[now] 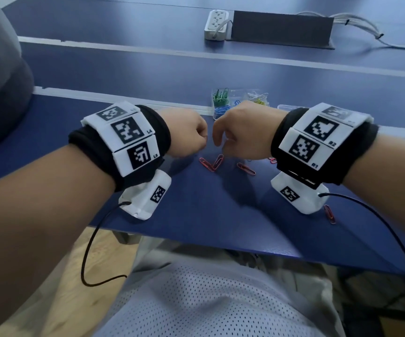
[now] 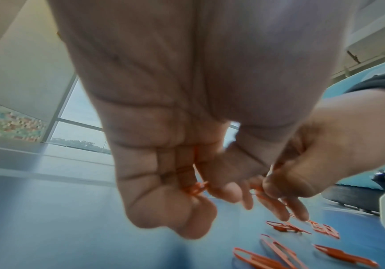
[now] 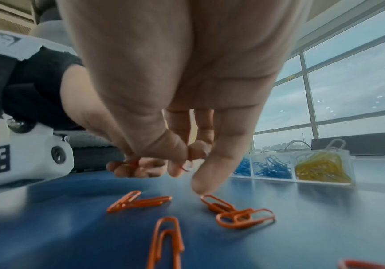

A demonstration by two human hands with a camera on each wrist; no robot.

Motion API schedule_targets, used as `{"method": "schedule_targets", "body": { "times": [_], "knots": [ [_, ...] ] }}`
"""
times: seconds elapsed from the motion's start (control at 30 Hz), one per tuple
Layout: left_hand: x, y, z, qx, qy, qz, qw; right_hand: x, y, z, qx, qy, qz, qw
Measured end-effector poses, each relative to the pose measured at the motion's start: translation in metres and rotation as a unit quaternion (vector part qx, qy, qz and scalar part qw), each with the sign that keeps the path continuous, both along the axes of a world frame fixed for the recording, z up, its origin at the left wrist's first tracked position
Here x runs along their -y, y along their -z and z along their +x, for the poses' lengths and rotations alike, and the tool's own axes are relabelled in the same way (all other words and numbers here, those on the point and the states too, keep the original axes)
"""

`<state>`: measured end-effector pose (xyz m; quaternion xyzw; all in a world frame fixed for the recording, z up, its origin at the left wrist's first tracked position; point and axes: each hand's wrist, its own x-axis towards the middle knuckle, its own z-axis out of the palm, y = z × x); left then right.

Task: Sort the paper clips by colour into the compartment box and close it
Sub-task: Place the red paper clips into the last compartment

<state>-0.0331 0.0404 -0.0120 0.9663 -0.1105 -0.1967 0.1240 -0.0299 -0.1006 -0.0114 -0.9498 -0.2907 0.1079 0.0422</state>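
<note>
My left hand [image 1: 191, 137] is curled into a fist just above the blue table; in the left wrist view several red paper clips [image 2: 195, 188] show inside its fingers [image 2: 200, 189]. Close beside it my right hand [image 1: 221, 144] pinches a red clip [image 2: 261, 193] between thumb and forefinger [image 3: 187, 156]. Under and between the hands, loose red clips [image 1: 211, 163] [image 3: 235, 213] [image 2: 276, 249] lie flat on the table. The clear compartment box [image 1: 238, 94] [image 3: 350, 167] stands open behind the hands, with green, blue, yellow and white clips in separate compartments.
One lone red clip [image 1: 330, 214] lies to the right, below my right wrist. A white power strip [image 1: 217, 24], a dark cable tray [image 1: 279, 27] and grey cables [image 1: 362, 27] sit at the back. The table's front edge [image 1: 196, 237] runs close to my lap.
</note>
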Motion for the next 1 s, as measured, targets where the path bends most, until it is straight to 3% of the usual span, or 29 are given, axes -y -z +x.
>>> {"method": "schedule_targets", "body": {
  "times": [0.2, 0.4, 0.67, 1.0],
  "knots": [
    [-0.002, 0.001, -0.003, -0.017, 0.034, 0.006, 0.999, 0.001, 0.000, -0.006, -0.001, -0.061, 0.017, 0.998],
    [0.002, 0.004, 0.000, 0.002, 0.073, 0.042, 0.996, -0.005, 0.000, -0.011, 0.010, -0.118, -0.037, 0.992],
    [0.003, 0.006, 0.001, 0.015, 0.106, 0.054, 0.993, -0.003, -0.005, -0.017, 0.006, -0.104, -0.038, 0.994],
    [0.004, 0.007, -0.001, 0.046, 0.097, 0.026, 0.994, 0.013, -0.009, -0.015, -0.008, -0.004, -0.017, 1.000]
  ]
}}
